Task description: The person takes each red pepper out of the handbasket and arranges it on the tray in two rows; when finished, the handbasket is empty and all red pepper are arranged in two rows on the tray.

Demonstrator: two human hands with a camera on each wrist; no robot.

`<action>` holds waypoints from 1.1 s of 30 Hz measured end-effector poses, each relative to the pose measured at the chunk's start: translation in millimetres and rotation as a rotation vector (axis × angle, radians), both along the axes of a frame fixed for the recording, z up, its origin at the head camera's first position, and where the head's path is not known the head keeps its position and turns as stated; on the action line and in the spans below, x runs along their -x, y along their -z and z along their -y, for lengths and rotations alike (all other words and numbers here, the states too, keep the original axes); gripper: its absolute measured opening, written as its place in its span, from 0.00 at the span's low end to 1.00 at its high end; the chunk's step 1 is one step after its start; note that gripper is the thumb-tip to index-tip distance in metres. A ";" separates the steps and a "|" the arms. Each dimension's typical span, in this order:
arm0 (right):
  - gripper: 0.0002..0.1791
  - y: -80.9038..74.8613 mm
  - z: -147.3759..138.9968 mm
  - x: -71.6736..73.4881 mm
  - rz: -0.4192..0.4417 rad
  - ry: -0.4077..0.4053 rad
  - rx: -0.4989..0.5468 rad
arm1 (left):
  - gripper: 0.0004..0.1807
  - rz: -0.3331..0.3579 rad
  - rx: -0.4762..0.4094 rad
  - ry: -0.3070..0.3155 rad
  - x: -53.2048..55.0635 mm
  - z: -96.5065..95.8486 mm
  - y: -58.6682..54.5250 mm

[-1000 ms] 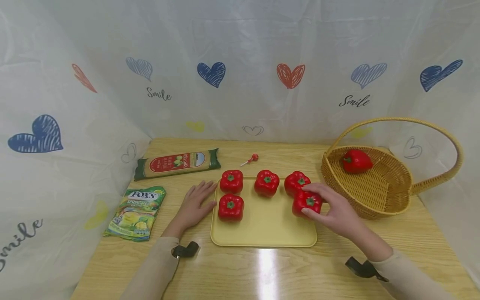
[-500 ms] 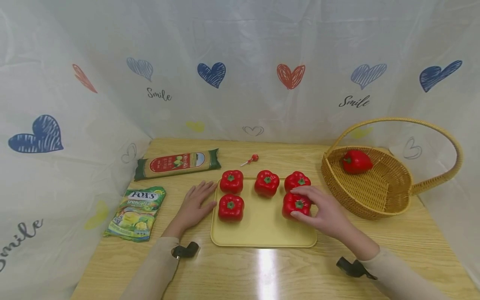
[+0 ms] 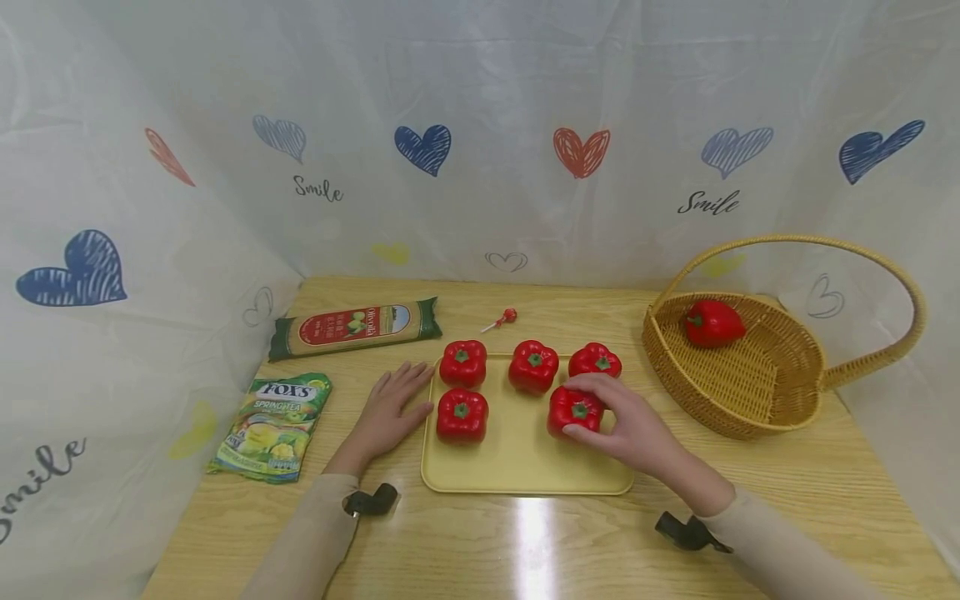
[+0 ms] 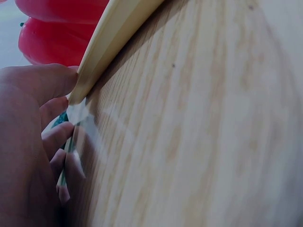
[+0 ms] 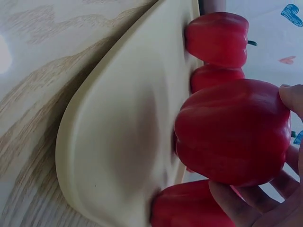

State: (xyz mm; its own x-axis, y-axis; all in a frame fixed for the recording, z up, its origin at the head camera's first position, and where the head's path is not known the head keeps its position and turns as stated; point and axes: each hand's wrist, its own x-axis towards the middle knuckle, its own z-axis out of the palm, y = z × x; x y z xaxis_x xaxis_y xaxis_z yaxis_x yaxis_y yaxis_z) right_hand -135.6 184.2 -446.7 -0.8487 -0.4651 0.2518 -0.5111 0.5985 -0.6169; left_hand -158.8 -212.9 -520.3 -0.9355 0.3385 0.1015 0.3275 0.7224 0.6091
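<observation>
My right hand [image 3: 633, 427] grips a red bell pepper [image 3: 564, 408] with a green stem, thumb on the near side and fingers on the far side. In the right wrist view this pepper [image 5: 229, 135] is close over the pale yellow tray [image 5: 113, 156]. More red bell peppers stand stem up on the tray [image 3: 517, 462]: two at its left, one at back middle, one [image 3: 592, 360] at back right just behind my right hand. My left hand [image 3: 386, 414] lies on the table with fingers extended, its thumb at the tray's left rim, as the left wrist view also shows.
A wicker basket [image 3: 750, 375] with a tall handle stands at the right, one red bell pepper [image 3: 714, 323] inside. A lollipop [image 3: 508, 315] lies behind the tray. At left are a long Olivoilà packet [image 3: 356, 327] and a green Fox's candy bag [image 3: 273, 425]. Curtains border the table.
My right hand has carried its bell pepper leftward over the tray, uncovering more of the back right pepper. My left hand has stayed in place.
</observation>
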 end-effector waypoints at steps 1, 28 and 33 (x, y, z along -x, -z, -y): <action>0.30 0.7 1.3 0.3 0.003 -0.002 0.002 | 0.34 -0.001 0.000 0.000 0.0 0.1 0.1; 0.31 17.3 32.0 4.6 0.008 -0.031 0.026 | 0.34 -0.009 -0.011 0.008 -0.9 -0.4 -0.9; 0.32 19.5 36.8 4.7 0.001 -0.028 0.029 | 0.34 -0.005 -0.014 0.007 -1.0 -0.9 -1.7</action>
State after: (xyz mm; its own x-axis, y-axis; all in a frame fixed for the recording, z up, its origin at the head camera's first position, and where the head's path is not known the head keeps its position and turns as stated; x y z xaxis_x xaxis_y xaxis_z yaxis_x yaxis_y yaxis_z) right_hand -140.3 147.4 -466.2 -0.8354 -0.4816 0.2648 -0.5271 0.5658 -0.6340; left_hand -157.8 -212.0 -518.6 -0.9324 0.3438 0.1112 0.3359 0.7112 0.6176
